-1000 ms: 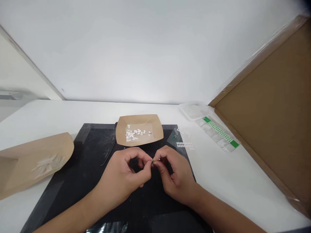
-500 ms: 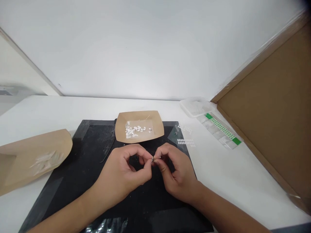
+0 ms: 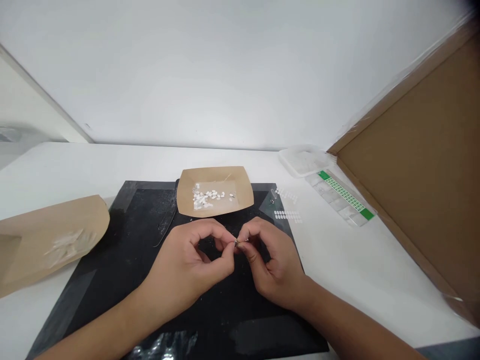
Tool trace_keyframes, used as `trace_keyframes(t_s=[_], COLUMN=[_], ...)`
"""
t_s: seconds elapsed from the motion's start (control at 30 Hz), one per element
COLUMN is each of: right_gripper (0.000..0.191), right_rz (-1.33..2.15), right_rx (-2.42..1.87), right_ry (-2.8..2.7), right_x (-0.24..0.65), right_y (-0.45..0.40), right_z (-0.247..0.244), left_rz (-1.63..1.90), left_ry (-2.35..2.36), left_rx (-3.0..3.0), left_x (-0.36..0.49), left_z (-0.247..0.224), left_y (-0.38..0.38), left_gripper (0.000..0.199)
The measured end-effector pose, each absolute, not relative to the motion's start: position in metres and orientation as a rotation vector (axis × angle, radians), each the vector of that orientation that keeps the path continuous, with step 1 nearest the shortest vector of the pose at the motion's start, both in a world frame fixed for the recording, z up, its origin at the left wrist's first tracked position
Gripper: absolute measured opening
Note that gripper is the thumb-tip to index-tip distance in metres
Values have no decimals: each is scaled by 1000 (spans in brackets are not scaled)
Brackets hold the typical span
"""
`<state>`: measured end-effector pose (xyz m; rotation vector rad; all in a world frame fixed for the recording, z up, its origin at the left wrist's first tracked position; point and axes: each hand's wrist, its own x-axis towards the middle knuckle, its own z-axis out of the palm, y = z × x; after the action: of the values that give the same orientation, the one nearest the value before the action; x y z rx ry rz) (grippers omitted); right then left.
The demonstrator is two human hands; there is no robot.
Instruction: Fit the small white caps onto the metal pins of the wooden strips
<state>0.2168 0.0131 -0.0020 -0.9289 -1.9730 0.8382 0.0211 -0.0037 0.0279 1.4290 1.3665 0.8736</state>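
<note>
Above the black mat, my two hands meet at the fingertips around a tiny shiny metal piece. My left hand pinches it between thumb and forefinger from the left. From the right, my right hand pinches at the same spot, and a small bright bit shows by its forefinger. The piece is mostly covered by fingertips, so its kind cannot be made out. Just beyond the hands stands a brown cardboard tray with many small white oval pieces inside.
Another brown cardboard tray holding clear plastic bags is at left. White oval stickers lie at the mat's right edge. Farther right are a clear compartment box with a green label, a clear lid and a cardboard panel.
The view has shifted slightly, so the surroundings sit a little higher. Both hands keep the same pinch on the small metal piece.
</note>
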Motion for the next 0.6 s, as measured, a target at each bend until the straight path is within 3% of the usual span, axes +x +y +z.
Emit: trace_keyframes(t_s=[0.6], right_gripper=[10], right_rz=[868], right_rx=[-890], right_ry=[-1978], right_x=[215], right_y=[11], right_z=[0], left_rz=[917], left_ry=[1269], left_rx=[1287], left_x=[17], left_z=[27], left_y=[-3], left_gripper=[4])
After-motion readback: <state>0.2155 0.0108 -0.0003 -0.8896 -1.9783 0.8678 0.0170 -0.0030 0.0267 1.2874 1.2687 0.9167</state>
